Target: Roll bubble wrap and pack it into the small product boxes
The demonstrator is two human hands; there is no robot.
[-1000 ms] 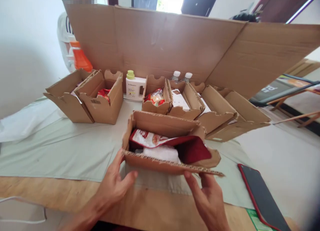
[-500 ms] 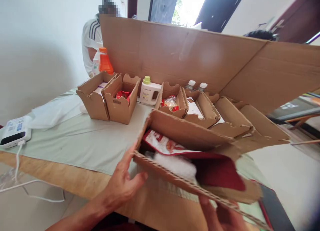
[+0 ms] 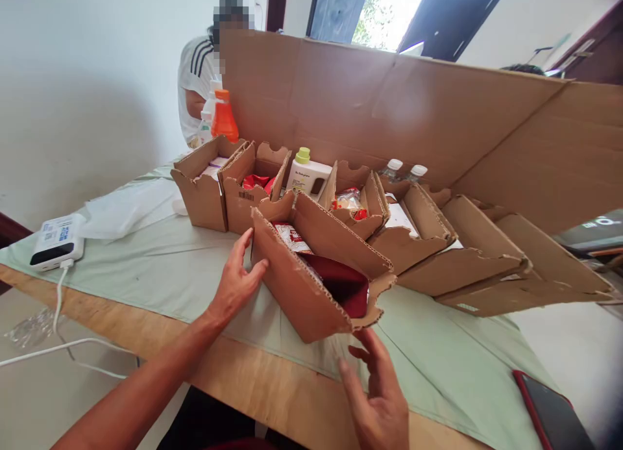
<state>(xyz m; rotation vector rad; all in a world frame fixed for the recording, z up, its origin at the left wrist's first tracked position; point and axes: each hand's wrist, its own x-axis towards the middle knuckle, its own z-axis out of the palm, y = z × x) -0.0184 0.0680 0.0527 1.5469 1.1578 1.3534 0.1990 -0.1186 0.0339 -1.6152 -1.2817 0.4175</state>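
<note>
I see the left hand [image 3: 238, 281] laid flat against the left end of the open cardboard box [image 3: 302, 294], fingers spread wide, thumb on the near wall. The right hand [image 3: 377, 398] hovers just under the box's near right corner, fingers loose and parted, gripping nothing (contact I cannot judge). The box sits askew on the green cloth [image 3: 438, 365], near the table's front edge [image 3: 146, 326], with a red packet [image 3: 343, 286] inside. Behind it stands a row of boxes [image 3: 233, 197], and a phone [image 3: 555, 417] lies far right.
</note>
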